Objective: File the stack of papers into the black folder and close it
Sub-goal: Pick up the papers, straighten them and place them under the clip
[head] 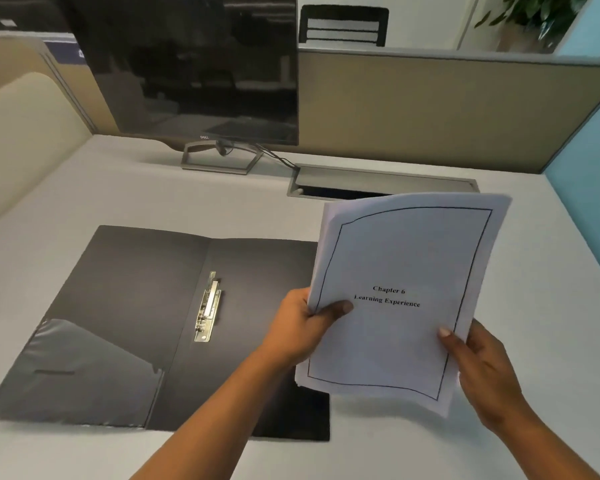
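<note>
Head view: both hands (303, 327) (482, 368) grip papers (395, 296) above open folder (125, 323), monitor (194, 64) behind.

Single head-worn wide-angle view, aimed forward and down over a desk.

The scene is seen from above the near edge of the desk (84, 188), with both forearms entering from the bottom of the frame. The left hand (300, 332) and right hand (485, 372) are caught close to the lens, in the lower right. The open black folder (118, 306) is seen lower left, nearer than the monitor (194, 71) and the partition (447, 112) at the far end. Straight edges are bowed by the wide lens. No second view is given.
</note>
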Demonstrator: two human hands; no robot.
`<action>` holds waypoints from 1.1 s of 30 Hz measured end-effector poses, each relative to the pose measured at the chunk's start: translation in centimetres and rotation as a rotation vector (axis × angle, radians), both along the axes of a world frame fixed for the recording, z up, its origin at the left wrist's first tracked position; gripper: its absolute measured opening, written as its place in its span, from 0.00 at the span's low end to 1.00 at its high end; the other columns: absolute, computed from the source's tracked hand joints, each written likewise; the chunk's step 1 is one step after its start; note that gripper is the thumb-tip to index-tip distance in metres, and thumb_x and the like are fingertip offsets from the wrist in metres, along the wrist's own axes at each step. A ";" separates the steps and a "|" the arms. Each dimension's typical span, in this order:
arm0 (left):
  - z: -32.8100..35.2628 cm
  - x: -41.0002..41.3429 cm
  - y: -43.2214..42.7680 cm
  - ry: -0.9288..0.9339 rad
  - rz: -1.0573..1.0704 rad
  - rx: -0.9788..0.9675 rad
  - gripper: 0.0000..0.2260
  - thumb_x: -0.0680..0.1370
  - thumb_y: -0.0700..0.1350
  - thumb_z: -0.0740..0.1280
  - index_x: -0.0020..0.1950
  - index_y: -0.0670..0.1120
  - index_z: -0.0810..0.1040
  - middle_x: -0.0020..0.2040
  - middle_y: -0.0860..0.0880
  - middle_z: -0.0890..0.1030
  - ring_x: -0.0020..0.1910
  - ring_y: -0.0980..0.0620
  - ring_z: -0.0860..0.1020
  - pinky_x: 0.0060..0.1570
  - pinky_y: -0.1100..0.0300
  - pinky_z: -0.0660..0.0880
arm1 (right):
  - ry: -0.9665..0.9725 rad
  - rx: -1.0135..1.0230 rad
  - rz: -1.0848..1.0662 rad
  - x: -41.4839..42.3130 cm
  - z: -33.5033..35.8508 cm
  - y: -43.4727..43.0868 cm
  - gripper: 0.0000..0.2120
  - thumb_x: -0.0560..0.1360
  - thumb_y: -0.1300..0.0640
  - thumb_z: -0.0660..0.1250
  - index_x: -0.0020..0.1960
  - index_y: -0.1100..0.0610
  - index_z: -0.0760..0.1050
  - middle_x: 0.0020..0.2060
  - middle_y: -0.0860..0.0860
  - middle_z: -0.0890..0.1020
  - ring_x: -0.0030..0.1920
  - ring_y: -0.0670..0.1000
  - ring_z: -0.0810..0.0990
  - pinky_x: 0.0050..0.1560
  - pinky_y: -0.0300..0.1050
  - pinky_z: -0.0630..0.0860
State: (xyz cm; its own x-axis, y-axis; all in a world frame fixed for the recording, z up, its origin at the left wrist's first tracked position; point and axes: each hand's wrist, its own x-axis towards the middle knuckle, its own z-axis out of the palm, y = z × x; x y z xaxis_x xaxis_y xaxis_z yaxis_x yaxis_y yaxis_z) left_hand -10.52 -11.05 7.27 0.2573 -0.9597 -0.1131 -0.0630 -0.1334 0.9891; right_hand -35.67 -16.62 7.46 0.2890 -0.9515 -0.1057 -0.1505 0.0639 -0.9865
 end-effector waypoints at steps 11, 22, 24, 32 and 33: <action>-3.4 12.0 6.2 -0.484 0.574 0.317 0.17 0.79 0.60 0.61 0.43 0.49 0.80 0.39 0.50 0.84 0.37 0.49 0.82 0.39 0.54 0.78 | 0.094 0.297 -0.053 6.7 -4.2 2.0 0.07 0.76 0.60 0.65 0.49 0.54 0.81 0.41 0.50 0.87 0.42 0.53 0.85 0.46 0.50 0.79; -6.7 13.5 6.6 -0.610 0.303 0.497 0.16 0.74 0.46 0.71 0.62 0.49 0.80 0.53 0.48 0.82 0.47 0.48 0.81 0.48 0.53 0.79 | 0.187 0.372 -0.048 7.1 -3.6 2.5 0.08 0.77 0.60 0.64 0.52 0.55 0.80 0.48 0.56 0.85 0.49 0.60 0.83 0.57 0.61 0.76; -6.9 11.9 6.4 -0.586 0.263 0.459 0.16 0.74 0.44 0.70 0.62 0.50 0.80 0.52 0.49 0.82 0.47 0.49 0.81 0.49 0.52 0.80 | 0.217 0.356 -0.063 6.3 -3.4 2.1 0.07 0.77 0.60 0.64 0.51 0.54 0.80 0.48 0.55 0.85 0.49 0.59 0.83 0.57 0.59 0.76; -7.7 8.2 5.4 -0.473 0.243 0.396 0.16 0.74 0.42 0.71 0.62 0.51 0.79 0.51 0.52 0.81 0.45 0.53 0.81 0.50 0.57 0.79 | 0.249 0.399 -0.068 4.9 -3.9 1.6 0.08 0.77 0.61 0.64 0.53 0.56 0.79 0.47 0.55 0.85 0.48 0.60 0.83 0.55 0.58 0.77; -7.8 8.1 5.4 -0.473 0.247 0.395 0.16 0.75 0.42 0.71 0.62 0.51 0.79 0.51 0.51 0.81 0.46 0.53 0.80 0.51 0.56 0.79 | 0.263 0.395 -0.063 4.9 -4.1 1.6 0.07 0.77 0.61 0.64 0.52 0.56 0.80 0.46 0.55 0.85 0.48 0.59 0.83 0.55 0.58 0.77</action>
State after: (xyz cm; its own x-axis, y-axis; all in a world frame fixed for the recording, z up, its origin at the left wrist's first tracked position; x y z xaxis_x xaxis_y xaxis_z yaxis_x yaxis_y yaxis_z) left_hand -2.43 -5.67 -0.52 0.5727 -0.7756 -0.2653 -0.3992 -0.5466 0.7361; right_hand -30.77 -15.05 3.40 0.1467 -0.8385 -0.5248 -0.3758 0.4435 -0.8137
